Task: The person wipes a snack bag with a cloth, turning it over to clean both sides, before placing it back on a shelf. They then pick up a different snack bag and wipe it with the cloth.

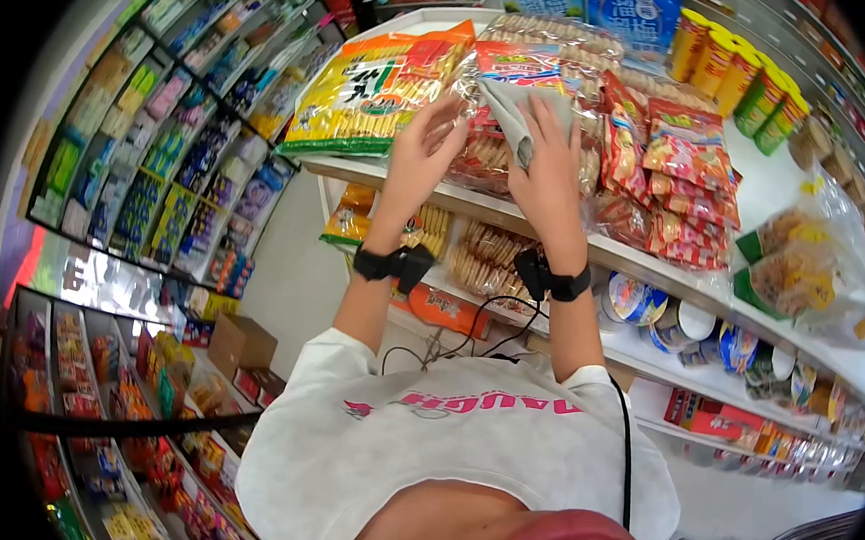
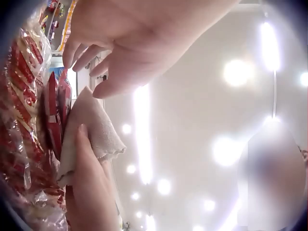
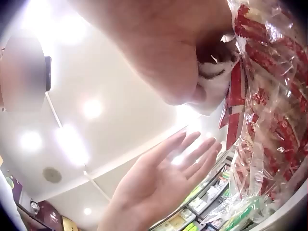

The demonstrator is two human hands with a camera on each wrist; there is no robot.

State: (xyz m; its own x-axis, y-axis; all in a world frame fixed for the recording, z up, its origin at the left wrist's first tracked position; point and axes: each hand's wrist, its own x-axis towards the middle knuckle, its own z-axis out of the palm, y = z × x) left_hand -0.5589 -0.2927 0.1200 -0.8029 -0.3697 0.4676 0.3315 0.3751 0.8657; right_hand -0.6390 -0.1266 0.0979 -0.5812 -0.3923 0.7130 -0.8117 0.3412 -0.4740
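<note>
A grey cloth [image 1: 523, 121] lies over red snack packs on the display top, and the right hand [image 1: 550, 173] holds it, fingers spread across it with the thumb on its near side. In the left wrist view the cloth [image 2: 91, 130] hangs folded to a point from the right hand [image 2: 91, 187]. The left hand [image 1: 423, 154] is held just left of the cloth, fingers loosely bent and apart from it, beside a yellow and orange snack bag [image 1: 375, 90]. In the right wrist view the left hand [image 3: 161, 185] shows an empty palm with extended fingers.
Red snack packs [image 1: 686, 152] are piled right of the hands, with yellow and green canisters [image 1: 737, 76] behind. A clear bag of snacks [image 1: 800, 256] is at the right. Lower shelves hold tubs [image 1: 685, 323]. Stocked shelving [image 1: 161, 131] stands at the left.
</note>
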